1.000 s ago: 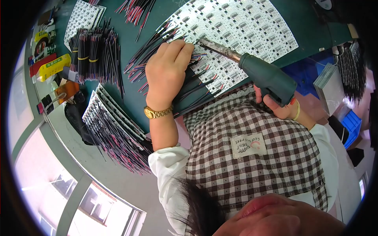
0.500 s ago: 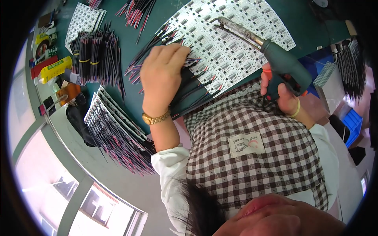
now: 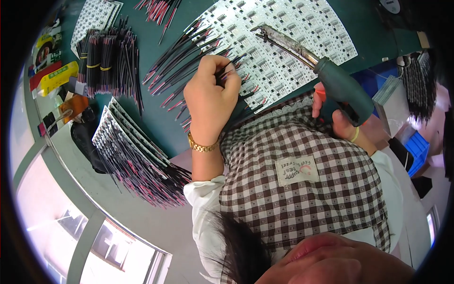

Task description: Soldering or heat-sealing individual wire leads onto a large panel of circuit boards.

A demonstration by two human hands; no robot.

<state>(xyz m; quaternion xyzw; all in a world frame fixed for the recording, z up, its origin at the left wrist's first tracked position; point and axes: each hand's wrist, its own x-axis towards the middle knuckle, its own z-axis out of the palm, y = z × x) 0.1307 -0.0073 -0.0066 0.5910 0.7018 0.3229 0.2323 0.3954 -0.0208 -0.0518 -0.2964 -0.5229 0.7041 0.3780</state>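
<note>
A white circuit board sheet [image 3: 283, 45] printed with rows of small parts lies on the green work mat. Along its left edge, several thin black wires [image 3: 182, 61] with red ends fan out. My left hand [image 3: 213, 94], wearing a gold watch, is closed at that edge, its thumb and forefinger pinched on a dark wire [image 3: 240, 58]. Its other fingers are curled and partly hidden. My right hand [image 3: 344, 124] grips the dark green soldering gun [image 3: 343, 85], fingers by its red trigger. The gun's metal tip [image 3: 257, 29] hangs over the board, apart from my left hand.
Banded wire bundles [image 3: 101, 61] lie left on the mat, below small board sheets [image 3: 94, 19]. Wired boards [image 3: 137, 156] overhang the mat's left edge. More loose wires [image 3: 161, 12] are at the top. A blue crate [image 3: 416, 154] and hanging wires [image 3: 418, 90] are at right.
My left hand has moved right and slightly down from over the wires to the board's edge, its fingers now curled into a pinch. The soldering gun stays nearly in place.
</note>
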